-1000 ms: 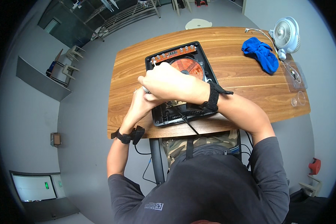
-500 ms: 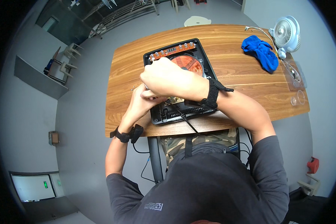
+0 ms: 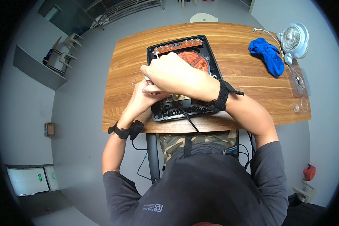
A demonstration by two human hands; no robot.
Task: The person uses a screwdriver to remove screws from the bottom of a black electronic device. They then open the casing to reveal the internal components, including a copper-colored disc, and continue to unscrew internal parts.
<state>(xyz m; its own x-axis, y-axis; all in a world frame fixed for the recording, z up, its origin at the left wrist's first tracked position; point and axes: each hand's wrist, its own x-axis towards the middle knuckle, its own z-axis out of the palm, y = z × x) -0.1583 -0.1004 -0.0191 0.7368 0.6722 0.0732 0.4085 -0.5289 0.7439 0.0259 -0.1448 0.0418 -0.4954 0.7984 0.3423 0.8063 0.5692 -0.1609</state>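
An opened induction cooker (image 3: 214,62) lies on the wooden table, its black shell showing a round copper coil (image 3: 194,60), an orange button strip (image 3: 177,45) and a circuit board (image 3: 182,97). My right hand (image 3: 171,73) is closed above the cooker's left side. A bit of a red-and-white handle (image 3: 149,81) shows under its fingers; the rest of that thing is hidden. Just below, my left hand (image 3: 142,98) reaches over the shell's left edge, fingers bent together near the board. What they pinch, if anything, is hidden. A black power cord (image 3: 191,122) runs off the near edge.
Small metal bits (image 3: 133,81) lie on the table (image 3: 120,109) left of the cooker. At the right are a blue cloth (image 3: 267,56), a white fan (image 3: 293,39), a clear plastic tray (image 3: 299,79) and small clear round containers (image 3: 300,105).
My right hand has lifted slightly and shifted, showing more of the red-and-white handle. My left hand stays at the cooker's left edge. The whole view has shifted a little.
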